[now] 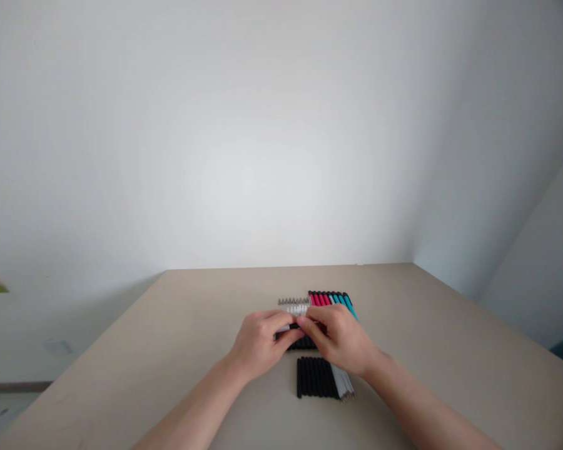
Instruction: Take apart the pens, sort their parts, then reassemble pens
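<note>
Beige matte tabletop (450,337) holds at its middle a slim black-and-white pen piece (288,327), pinched between the closed fingertips of the left hand (258,342) and the right hand (341,340). Just beyond lie pink and teal pen barrels (331,299) beside small silver springs (291,301). Nearer, black tubes (313,377) touch thin white refills (343,382), any print too small to read. Bare surface spreads left and right to the edges.

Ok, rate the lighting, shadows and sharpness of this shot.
Head view: soft, even light, a brighter patch on the wall, darker corners, no glare; only faint shadows beneath the left hand and right hand on the table; the hands are sharp, yet the pen they pinch is too small for detail.
</note>
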A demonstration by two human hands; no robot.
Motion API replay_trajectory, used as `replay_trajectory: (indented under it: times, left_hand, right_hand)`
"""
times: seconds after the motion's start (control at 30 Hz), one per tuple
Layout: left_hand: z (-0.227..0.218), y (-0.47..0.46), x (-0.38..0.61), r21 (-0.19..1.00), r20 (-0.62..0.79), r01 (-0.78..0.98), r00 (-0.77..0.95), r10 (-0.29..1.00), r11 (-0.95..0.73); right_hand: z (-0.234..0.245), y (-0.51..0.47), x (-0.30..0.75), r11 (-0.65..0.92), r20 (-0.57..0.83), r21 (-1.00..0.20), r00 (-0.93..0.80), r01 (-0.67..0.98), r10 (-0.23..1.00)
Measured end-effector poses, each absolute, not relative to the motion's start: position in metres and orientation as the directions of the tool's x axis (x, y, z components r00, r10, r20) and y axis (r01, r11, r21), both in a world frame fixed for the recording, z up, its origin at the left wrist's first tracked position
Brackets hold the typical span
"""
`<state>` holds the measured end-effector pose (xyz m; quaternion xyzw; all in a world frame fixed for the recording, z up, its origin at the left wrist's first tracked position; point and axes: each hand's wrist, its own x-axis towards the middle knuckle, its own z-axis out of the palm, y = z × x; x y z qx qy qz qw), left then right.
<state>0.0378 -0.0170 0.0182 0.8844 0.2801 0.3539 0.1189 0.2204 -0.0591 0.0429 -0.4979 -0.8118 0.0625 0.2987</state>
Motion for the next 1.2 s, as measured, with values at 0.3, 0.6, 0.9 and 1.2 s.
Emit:
replay_trajectory:
  times: [0.3,0.6,0.9,1.2]
  left_hand:
    - [0.023,-0.018,0.038,0.357,0.513,0.43,0.652,0.559,-0.829]
    - [0.024,-0.019,0.038,0.344,0.504,0.426,0.668,0.548,-0.837]
    - [0.024,-0.019,0.037,0.361,0.528,0.43,0.638,0.561,-0.828]
    - [0.02,-0.013,0.034,0.414,0.548,0.564,0.472,0.691,-0.714]
  right_hand:
    - [0.043,-0.059,0.22,0.559,0.442,-0.343,-0.395,0.755,0.805]
    - [0.042,-0.058,0.219,0.551,0.44,-0.326,-0.393,0.768,0.808]
    - [0.044,-0.058,0.219,0.513,0.443,-0.39,-0.333,0.764,0.832]
    - [0.041,-0.055,0.234,0.304,0.353,-0.439,-0.149,0.845,0.924]
